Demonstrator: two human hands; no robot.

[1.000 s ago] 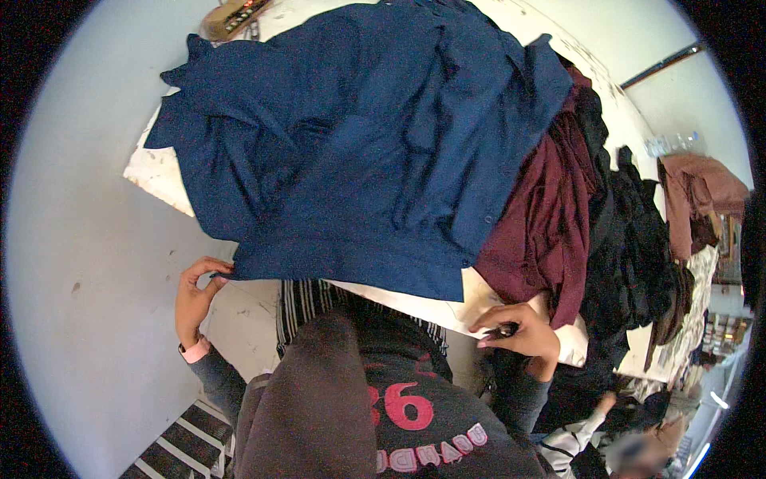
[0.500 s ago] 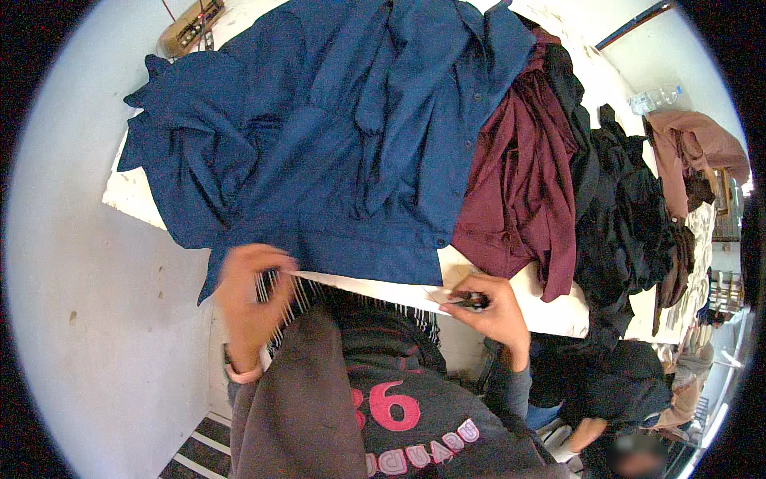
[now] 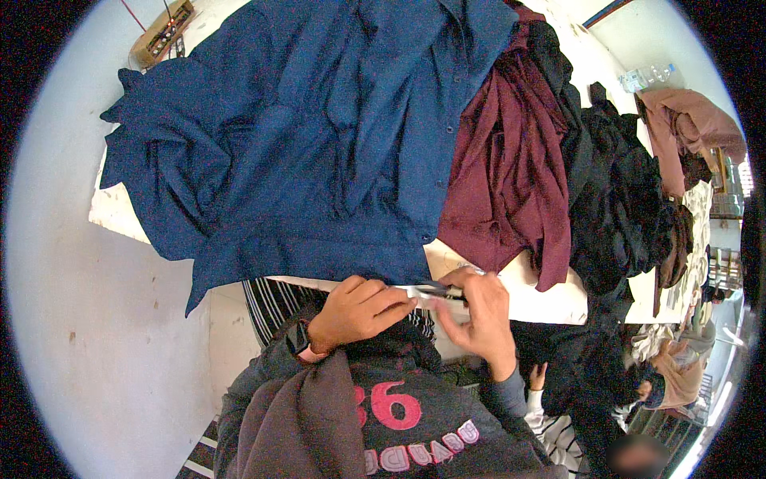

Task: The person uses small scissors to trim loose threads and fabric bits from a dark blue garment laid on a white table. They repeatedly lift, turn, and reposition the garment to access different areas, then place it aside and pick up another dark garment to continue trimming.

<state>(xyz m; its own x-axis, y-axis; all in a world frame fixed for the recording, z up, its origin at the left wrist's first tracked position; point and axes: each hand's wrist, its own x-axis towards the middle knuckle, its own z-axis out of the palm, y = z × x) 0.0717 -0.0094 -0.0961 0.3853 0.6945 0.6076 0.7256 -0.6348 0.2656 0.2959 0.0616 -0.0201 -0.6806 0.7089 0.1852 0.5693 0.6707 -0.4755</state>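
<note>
My left hand (image 3: 359, 307) and my right hand (image 3: 479, 319) meet just below the front edge of the white table (image 3: 550, 299). The left fingers pinch a small white strip (image 3: 421, 293). A small dark tool (image 3: 448, 289) sits in my right hand, its tip touching the strip. Right above the hands hangs the hem of a large dark blue shirt (image 3: 319, 136) that is spread over the table. A watch is on my left wrist.
A maroon shirt (image 3: 511, 168) lies right of the blue one, then a heap of black garments (image 3: 622, 184) and a pinkish-brown garment (image 3: 686, 120). A water bottle (image 3: 650, 77) and a wooden box (image 3: 163, 32) stand at the back. Another person (image 3: 574, 383) sits low at my right.
My left hand came up from my left side and joined the right hand at the table edge. It has taken hold of the white strip by the dark tool.
</note>
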